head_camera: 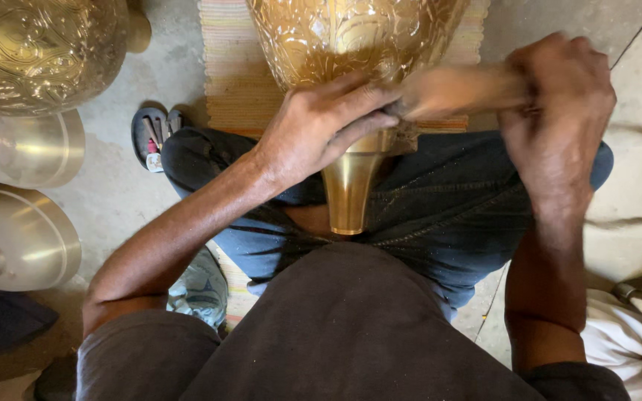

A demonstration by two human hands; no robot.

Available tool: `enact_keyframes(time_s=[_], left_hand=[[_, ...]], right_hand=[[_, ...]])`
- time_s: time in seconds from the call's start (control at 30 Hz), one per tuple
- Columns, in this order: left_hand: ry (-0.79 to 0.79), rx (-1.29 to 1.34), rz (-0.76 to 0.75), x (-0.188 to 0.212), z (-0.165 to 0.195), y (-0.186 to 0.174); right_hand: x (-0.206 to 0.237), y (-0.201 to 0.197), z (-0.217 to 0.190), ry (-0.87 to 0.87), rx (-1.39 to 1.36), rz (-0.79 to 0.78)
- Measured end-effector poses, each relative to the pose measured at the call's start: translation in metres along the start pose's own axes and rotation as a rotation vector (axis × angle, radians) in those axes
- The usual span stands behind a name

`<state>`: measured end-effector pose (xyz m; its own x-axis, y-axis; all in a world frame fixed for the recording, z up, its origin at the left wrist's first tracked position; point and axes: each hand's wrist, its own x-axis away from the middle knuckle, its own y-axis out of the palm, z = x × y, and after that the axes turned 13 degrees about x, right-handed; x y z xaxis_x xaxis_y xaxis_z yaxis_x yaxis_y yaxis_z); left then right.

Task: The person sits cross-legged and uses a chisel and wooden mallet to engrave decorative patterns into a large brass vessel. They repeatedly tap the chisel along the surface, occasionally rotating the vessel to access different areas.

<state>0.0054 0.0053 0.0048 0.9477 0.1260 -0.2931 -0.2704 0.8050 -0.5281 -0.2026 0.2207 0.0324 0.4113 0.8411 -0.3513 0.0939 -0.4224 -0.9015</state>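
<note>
- A large engraved brass vase [351, 33] lies at the top centre of the frame, its smooth narrow neck [349, 189] pointing down towards the person's lap and resting against the blue jeans [440, 212].
- The left hand [321, 126] is pressed on the vase where the body narrows, fingers curled round a small tool I cannot make out.
- The right hand [555, 104], upper right, is closed round a wooden handle [458, 89], which is blurred with motion.
- The vase looks heavy, stiff and hard; thin sheet metal of this kind would likely dent under a stray blow.
- The polished neck looks slippery; the engraved body should give better grip, so the shoulder above the neck seems the place to brace it.
- A striped mat [235, 82] lies under the vase on the concrete floor [128, 186].
- More brass pots [27, 56] stand at the upper left, with plain metal bowls [20, 238] below them.
</note>
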Motion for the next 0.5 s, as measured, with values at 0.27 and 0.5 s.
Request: enact_keyframes(time_s=[0.27, 0.5], left_hand=[[0.031, 0.015, 0.029, -0.001, 0.006, -0.003], [0.004, 0.065, 0.036, 0.000, 0.008, -0.005]], right_hand=[[-0.007, -0.014, -0.004, -0.113, 0.226, -0.043], [-0.001, -0.002, 0.002, 0.045, -0.009, -0.034]])
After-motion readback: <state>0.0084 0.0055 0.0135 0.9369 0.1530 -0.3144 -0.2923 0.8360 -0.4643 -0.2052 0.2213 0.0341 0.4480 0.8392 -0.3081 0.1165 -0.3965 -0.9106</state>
